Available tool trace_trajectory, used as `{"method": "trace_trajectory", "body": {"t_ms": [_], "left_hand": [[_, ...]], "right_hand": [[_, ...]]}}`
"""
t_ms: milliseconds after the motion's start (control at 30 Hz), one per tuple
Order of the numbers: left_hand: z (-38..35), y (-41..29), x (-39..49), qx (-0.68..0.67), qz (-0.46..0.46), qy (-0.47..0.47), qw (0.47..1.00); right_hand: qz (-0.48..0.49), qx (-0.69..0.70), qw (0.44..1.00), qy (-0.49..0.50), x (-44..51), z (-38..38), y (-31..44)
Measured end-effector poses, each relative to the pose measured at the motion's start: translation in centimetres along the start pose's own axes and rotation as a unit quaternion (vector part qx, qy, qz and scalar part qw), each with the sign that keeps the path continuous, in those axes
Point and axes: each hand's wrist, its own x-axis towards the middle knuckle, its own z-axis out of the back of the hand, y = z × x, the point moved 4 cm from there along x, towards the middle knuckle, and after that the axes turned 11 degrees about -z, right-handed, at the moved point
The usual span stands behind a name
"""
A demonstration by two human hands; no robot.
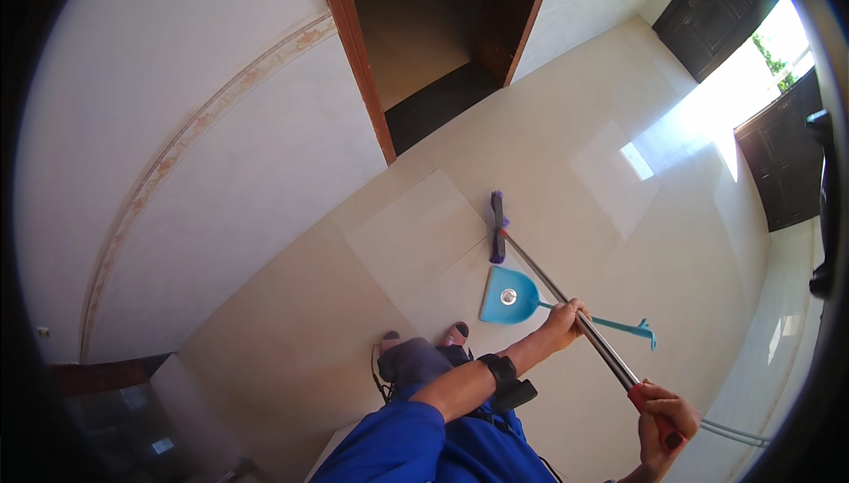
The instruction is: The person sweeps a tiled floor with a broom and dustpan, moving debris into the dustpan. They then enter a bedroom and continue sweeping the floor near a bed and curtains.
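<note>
My left hand [568, 322] grips the metal pole [540, 269] of a broom partway along its length. Higher up, my right hand [670, 414] is wrapped around the red end grip [638, 395]. At the pole's far end, the dark broom head [499, 224] with purple bristles rests at floor level. Just below that head lies a light-blue dustpan [497, 307], with a round silvery object [508, 296] in it. The dustpan's long handle [620, 326] passes behind my left hand and the pole; whether my fingers touch it is hidden.
My feet [457, 332] in sandals stand on the beige tiled floor [418, 237] beside the dustpan. A brown-framed doorway [361, 58] opens in the white wall [265, 217]. Dark double doors [710, 12] at upper right let in sunlight. Dark furniture [132, 416] appears at lower left.
</note>
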Motion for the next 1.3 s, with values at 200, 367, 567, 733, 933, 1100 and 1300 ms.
{"method": "trace_trajectory", "body": {"t_ms": [200, 367, 567, 733, 933, 1100, 1300], "left_hand": [[-2.4, -3.8, -4.9, -0.006, -0.054, -0.049, 0.997], [6.2, -12.4, -7.5, -0.061, -0.143, -0.203, 0.967], [24.8, -30.2, -13.6, -0.221, -0.331, -0.371, 0.839], [33.1, -39.3, -16.3, -0.18, -0.304, -0.44, 0.826], [23.6, -36.0, -4.4, -0.14, -0.177, -0.317, 0.921], [10.4, -29.1, 4.8, -0.035, -0.051, -0.195, 0.979], [1.8, -23.6, 9.6, 0.082, 0.03, -0.096, 0.992]], "right_hand": [[0.019, 0.179, 0.983, 0.047, 2.8, 3.5, 0.2], [-0.025, 0.208, 0.961, 0.18, 9.9, -4.1, -1.3], [-0.05, 0.257, 0.862, 0.434, 15.8, -29.2, 3.9], [-0.102, 0.177, 0.847, 0.49, 15.6, -42.3, 8.1], [-0.157, 0.237, 0.909, 0.305, 22.7, -32.1, 7.7], [-0.216, 0.205, 0.953, 0.049, 22.6, -20.3, 7.2], [-0.175, 0.127, 0.972, -0.087, 19.2, -14.2, 6.0]]}}
